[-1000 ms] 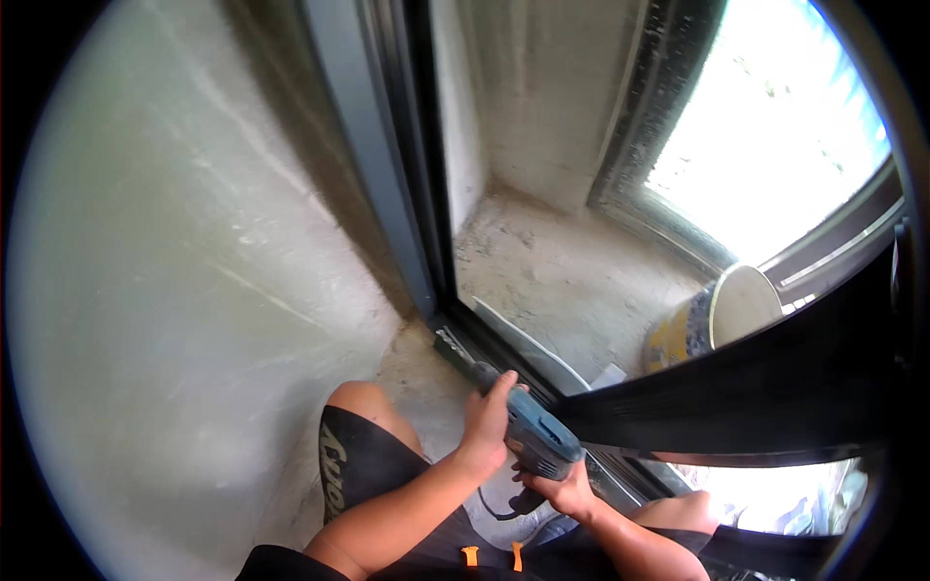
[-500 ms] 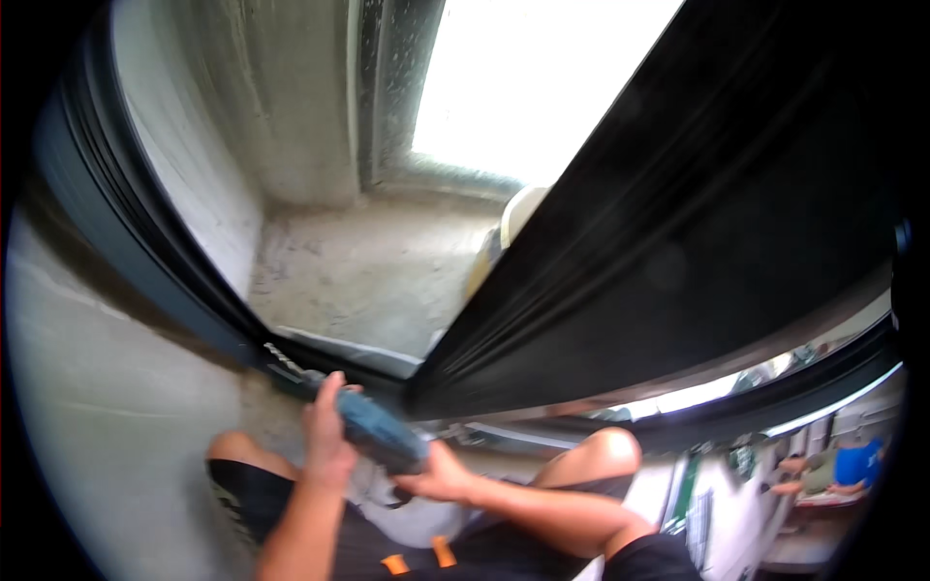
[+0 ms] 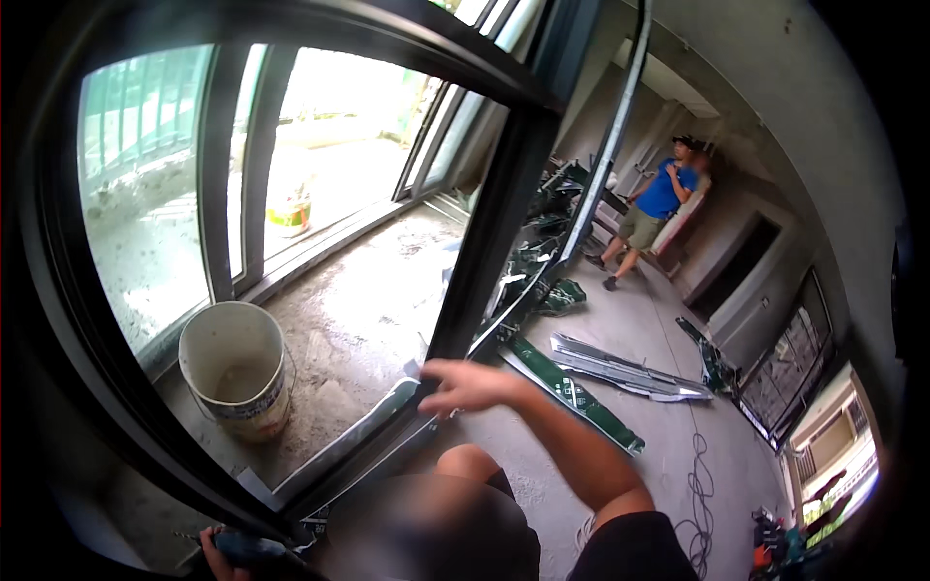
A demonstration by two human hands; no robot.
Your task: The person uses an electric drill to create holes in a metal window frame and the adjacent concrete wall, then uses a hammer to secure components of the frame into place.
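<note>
A blue power drill (image 3: pixel 250 548) with a long masonry bit lies low at the lower left, beside the foot of the black frame (image 3: pixel 291 531). My left hand (image 3: pixel 215 560) is closed round it, partly cut off by the picture's lower edge. My right hand (image 3: pixel 470 387) is stretched forward with its fingers apart and nothing in them. Its fingertips are at the lower part of the upright black post (image 3: pixel 477 261); whether they touch it, I cannot tell. A small pale piece (image 3: pixel 412 369) shows beside the fingertips. A blurred dark shape hides much of my lap.
Beyond the frame stands a dirty white bucket (image 3: pixel 232 363); a smaller yellow-green bucket (image 3: pixel 289 213) is farther out. Right, green-wrapped profiles (image 3: pixel 572 399), grey metal strips (image 3: pixel 630 370) and a loose cable (image 3: pixel 699 504) lie on the floor. A person in blue (image 3: pixel 661 197) stands farther back.
Both hands were on the drill, bit toward the frame's lower corner. My right hand has let go and reached out to the post. The view has swung right, showing the room.
</note>
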